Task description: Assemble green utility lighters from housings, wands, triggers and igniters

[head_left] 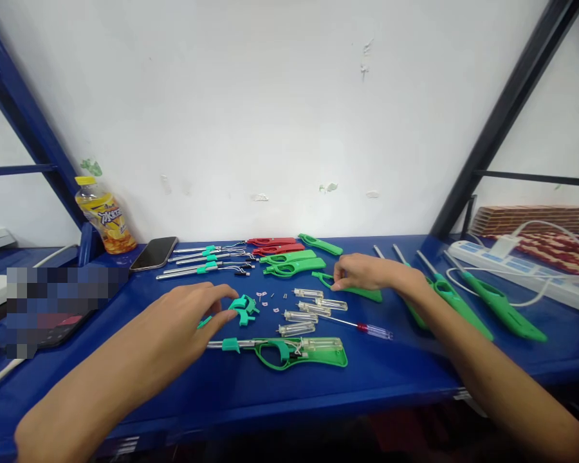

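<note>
My left hand (197, 315) reaches over the left of the table, thumb and index finger apart beside a small pile of teal triggers (244, 310). My right hand (361, 271) is closed at the fingertips on a green lighter casing half (367, 294), partly hidden beneath it. Nearest the front edge lies an open lighter casing half (318, 360) with a metal tube, trigger, wires and clear fuel tank (321, 344) set in it. Several loose clear fuel tanks (299, 317) lie behind it, beside a screwdriver (374, 331) with a clear and red handle.
Metal lighter tubes (188, 272) with wires lie at the back left, near red (275, 249) and green casing halves (294, 265). Tiny screws and pink pieces (264, 304) are mid-table. Several closed green lighters (502, 305) and a power strip (506, 263) lie right; a phone (153, 253) and bottle (107, 218) left.
</note>
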{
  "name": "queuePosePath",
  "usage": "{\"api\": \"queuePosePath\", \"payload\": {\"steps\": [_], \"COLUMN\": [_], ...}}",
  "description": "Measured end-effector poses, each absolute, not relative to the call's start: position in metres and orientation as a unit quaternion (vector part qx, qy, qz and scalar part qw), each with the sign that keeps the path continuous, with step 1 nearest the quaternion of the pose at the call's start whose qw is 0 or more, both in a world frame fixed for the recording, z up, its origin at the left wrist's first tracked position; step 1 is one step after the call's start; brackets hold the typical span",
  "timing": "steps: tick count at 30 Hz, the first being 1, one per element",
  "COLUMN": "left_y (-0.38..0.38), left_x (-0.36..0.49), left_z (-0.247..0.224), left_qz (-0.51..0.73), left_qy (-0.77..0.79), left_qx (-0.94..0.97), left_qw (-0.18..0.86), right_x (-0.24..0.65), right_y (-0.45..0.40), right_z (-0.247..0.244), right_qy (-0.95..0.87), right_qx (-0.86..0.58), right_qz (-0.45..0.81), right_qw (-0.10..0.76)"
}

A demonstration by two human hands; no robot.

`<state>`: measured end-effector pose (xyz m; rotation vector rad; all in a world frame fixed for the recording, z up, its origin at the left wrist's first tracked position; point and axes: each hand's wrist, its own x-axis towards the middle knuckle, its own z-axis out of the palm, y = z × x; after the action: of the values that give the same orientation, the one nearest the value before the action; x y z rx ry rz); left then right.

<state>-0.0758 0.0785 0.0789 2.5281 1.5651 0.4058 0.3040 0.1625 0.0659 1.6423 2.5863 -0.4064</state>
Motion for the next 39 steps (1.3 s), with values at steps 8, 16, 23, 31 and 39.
{"api": "queuePosePath", "payload": {"steps": [8,16,23,31,39], "left_y": [0.081,0.079,0.078,0.077,0.08], "left_x": [-0.076,-0.071,-0.067,-0.061,-0.056], "left_z": [0.07,0.069,0.076,0.08,0.076], "left_qz": [0.154,0.163,0.165,0.198,0.224], "left_qy": [0.511,0.5,0.485,0.46,0.445], "left_qx": [0.843,0.848,0.856,0.864,0.867], "left_qw": [0.073,0.069,0.069,0.044,0.013], "right_x": [0.307,0.303,0.305,0.303,0.288], "right_y": [0.166,0.159,0.155,0.154,0.132], "right_z": [0.063,0.058,0.061,0.074,0.098], "right_qy": [0.865,0.883,0.889,0.886,0.863], "right_qx": [0.485,0.459,0.443,0.423,0.339], "right_qz": [-0.126,-0.093,-0.118,-0.173,-0.349], "right_qw": [0.019,0.023,0.013,-0.078,-0.138]}}
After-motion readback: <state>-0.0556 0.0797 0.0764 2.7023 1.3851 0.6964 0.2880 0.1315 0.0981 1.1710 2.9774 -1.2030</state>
